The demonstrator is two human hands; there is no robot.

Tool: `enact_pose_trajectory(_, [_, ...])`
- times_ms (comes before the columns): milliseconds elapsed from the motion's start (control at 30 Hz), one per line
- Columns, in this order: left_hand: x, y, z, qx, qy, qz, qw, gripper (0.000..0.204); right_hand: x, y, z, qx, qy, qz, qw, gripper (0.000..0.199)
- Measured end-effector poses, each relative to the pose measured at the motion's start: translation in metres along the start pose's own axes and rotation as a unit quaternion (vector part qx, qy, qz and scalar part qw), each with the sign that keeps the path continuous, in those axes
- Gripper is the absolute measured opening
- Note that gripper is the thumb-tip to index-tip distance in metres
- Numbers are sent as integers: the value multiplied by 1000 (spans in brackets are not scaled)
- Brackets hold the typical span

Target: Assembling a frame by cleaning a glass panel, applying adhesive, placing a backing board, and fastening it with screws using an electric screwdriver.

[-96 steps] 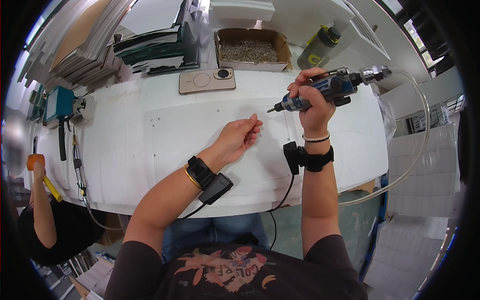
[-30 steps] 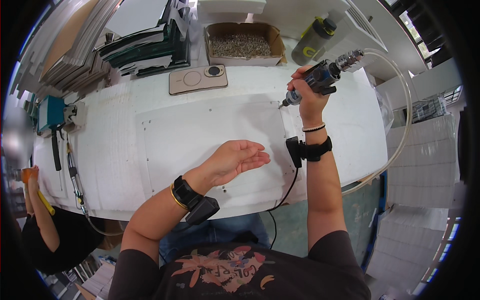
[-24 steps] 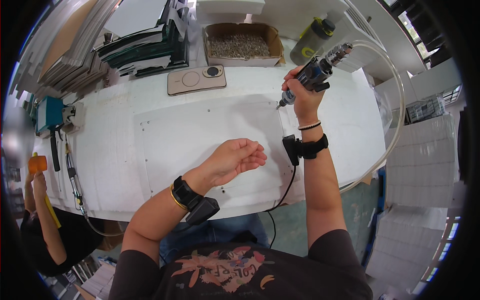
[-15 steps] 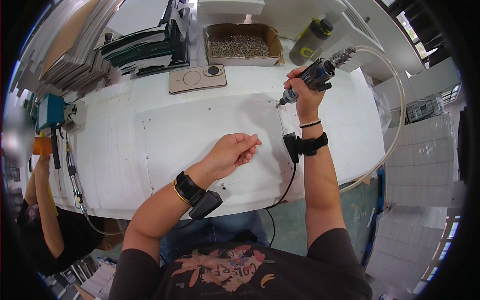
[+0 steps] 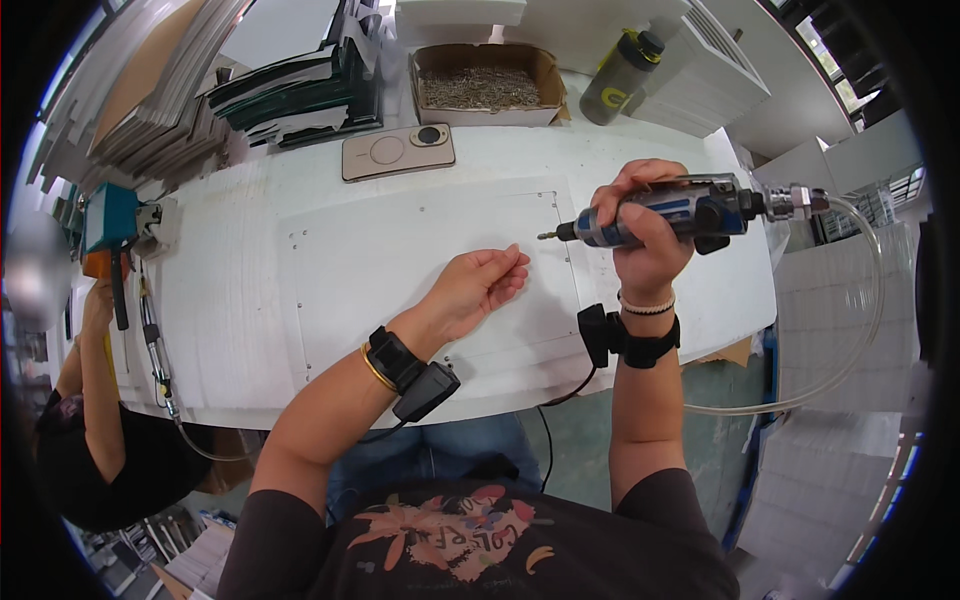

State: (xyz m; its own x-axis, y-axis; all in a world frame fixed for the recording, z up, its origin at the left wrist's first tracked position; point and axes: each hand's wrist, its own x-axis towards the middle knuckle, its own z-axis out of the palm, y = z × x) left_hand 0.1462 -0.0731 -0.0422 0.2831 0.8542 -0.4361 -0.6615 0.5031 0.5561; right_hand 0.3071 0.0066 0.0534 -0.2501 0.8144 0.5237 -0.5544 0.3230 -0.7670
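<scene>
A silver-and-blue air screwdriver (image 5: pixel 718 205) is gripped in my right hand (image 5: pixel 648 262). It lies nearly level, its bit pointing left above the right edge of a thin white panel (image 5: pixel 375 255). Small screws dot the panel's edges, one of them close below the bit. My left hand (image 5: pixel 472 292) rests over the panel's right half, thumb and fingers pinched together with the other fingers curled in. Whatever that pinch holds, if anything, is too small or hidden to make out.
At the back stands a cardboard box (image 5: pixel 488 92) of small screws, beside a grey bottle (image 5: pixel 622 80) and a phone (image 5: pixel 398 155). Dark folders (image 5: pixel 290 100) are stacked back left. A clear air hose (image 5: pixel 876 290) loops down on the right. Another person's arm (image 5: pixel 98 340) is at far left.
My right hand has drawn the screwdriver back from the panel's far right corner and turned it more level, bit to the left. My left hand has shifted slightly away from me, still pinched.
</scene>
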Motion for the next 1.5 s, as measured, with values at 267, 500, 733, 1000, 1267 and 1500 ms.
enact_pose_trajectory(267, [-13,-3,25,-15,-41,-39,998,28,-30,-30,15,39,14,-24,999,28])
enact_pose_trajectory(500, [-21,-9,28,2,-43,-36,998,29,-41,-37,16,41,25,-36,998,27])
enact_pose_trajectory(733, [-24,-10,35,58,-53,-24,997,31,-49,-46,13,55,47,-42,997,28])
enact_pose_trajectory(1000, [-25,-17,37,165,-60,12,984,34,-60,-51,6,50,86,-28,995,28])
enact_pose_trajectory(1267, [-27,-26,34,154,-16,-77,985,34,-78,-53,-13,16,92,-14,996,26])
enact_pose_trajectory(1500, [-35,-38,23,317,42,21,947,16,-99,-44,-24,-88,31,32,995,25])
